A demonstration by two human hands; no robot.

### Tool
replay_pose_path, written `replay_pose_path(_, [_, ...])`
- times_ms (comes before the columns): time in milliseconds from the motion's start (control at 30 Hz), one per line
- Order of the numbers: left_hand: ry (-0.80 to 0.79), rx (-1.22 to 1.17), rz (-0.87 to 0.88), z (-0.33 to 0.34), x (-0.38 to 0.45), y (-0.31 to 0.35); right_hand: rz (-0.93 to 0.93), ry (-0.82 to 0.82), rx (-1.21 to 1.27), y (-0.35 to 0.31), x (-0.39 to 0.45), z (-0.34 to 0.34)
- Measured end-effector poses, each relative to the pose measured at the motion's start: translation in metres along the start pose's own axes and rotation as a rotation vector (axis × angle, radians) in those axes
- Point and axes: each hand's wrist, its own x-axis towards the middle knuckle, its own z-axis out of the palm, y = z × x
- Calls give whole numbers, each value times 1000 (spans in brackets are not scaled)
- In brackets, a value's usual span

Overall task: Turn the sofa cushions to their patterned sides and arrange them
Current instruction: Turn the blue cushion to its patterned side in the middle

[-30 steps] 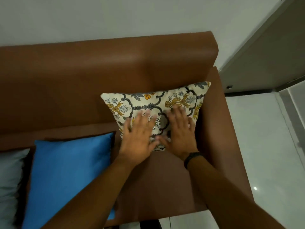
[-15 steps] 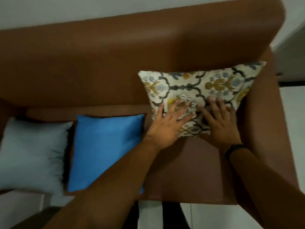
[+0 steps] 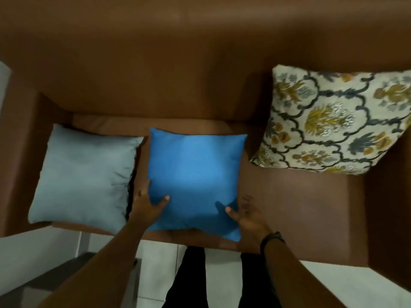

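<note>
A plain blue cushion (image 3: 195, 174) lies flat in the middle of the brown sofa seat (image 3: 300, 203). My left hand (image 3: 148, 203) holds its near left edge, thumb on top and fingers tucked at the side. My right hand (image 3: 246, 215) is at its near right corner, thumb pressing the fabric, fingers spread beside it. A floral patterned cushion (image 3: 333, 123) leans pattern-side out against the backrest at the right. A pale grey-blue cushion (image 3: 84, 176) lies flat at the left.
The sofa backrest (image 3: 178, 63) fills the top, with armrests at both sides. White floor tiles (image 3: 160, 263) and my dark trouser legs (image 3: 191, 276) show below the seat's front edge. A grey step or low furniture piece (image 3: 44, 283) sits at the lower left.
Both hands left the patterned cushion, which stays leaning at the right, and moved left onto the blue cushion's near corners. The view shifted left.
</note>
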Motion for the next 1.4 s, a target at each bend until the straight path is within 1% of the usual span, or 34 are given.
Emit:
replay_pose_path(67, [-125, -245, -5, -9, 7, -25, -69, 182, 130, 1, 19, 29])
replay_pose_path(100, [-167, -298, -43, -12, 11, -34, -104, 241, 128, 1, 27, 37])
replay_pose_path(167, [-211, -287, -150, -10, 18, -41, -116, 285, 106, -3, 31, 41])
replay_pose_path(200, [-208, -259, -182, -11, 21, -47, -115, 307, 93, -4, 34, 45])
replay_pose_path(267, [-180, -206, -189, -12, 23, -48, -129, 334, 45, -4, 35, 42])
replay_pose_path(367, [-184, -156, -160, -36, 18, -39, -78, 342, 36, -22, 22, 37])
replay_pose_path(433, [-242, -135, -150, -58, 15, -29, -22, 318, 19, -38, 8, 28])
replay_pose_path(500, [-326, -187, -158, -82, 15, -13, 13, 287, 38, -56, -7, 17])
replay_pose_path(600, [-396, -238, -169, -115, 18, 21, 24, 264, 105, -95, -31, 3])
replay_pose_path(733, [-531, -302, -277, -157, 33, 72, 82, 193, 162, -160, -49, -26])
replay_pose_path(800, [-516, -375, -314, -178, 49, 93, 116, 173, 296, -190, -55, -45])
replay_pose_path(833, [-493, -424, -317, -187, 60, 101, 116, 194, 358, -203, -55, -54])
replay_pose_path(900, [-471, -511, -280, -198, 83, 115, 80, 237, 452, -223, -49, -68])
replay_pose_path(967, [-481, -544, -231, -199, 106, 129, 42, 263, 479, -243, -34, -74])
replay_pose_path(1067, [-461, -588, -210, -186, 128, 154, -36, 331, 345, -266, -5, -71])
replay_pose_path(1167, [-380, -558, -155, -159, 144, 166, -121, 335, 260, -276, 22, -58])
replay_pose_path(1233, [-311, -562, -132, -139, 157, 167, -196, 399, 226, -276, 42, -56])
replay_pose_path(1300, [-236, -583, -116, -124, 163, 169, -218, 483, 173, -276, 57, -56])
replay_pose_path(1400, [-146, -521, -95, -112, 169, 171, -206, 522, 92, -276, 68, -58])
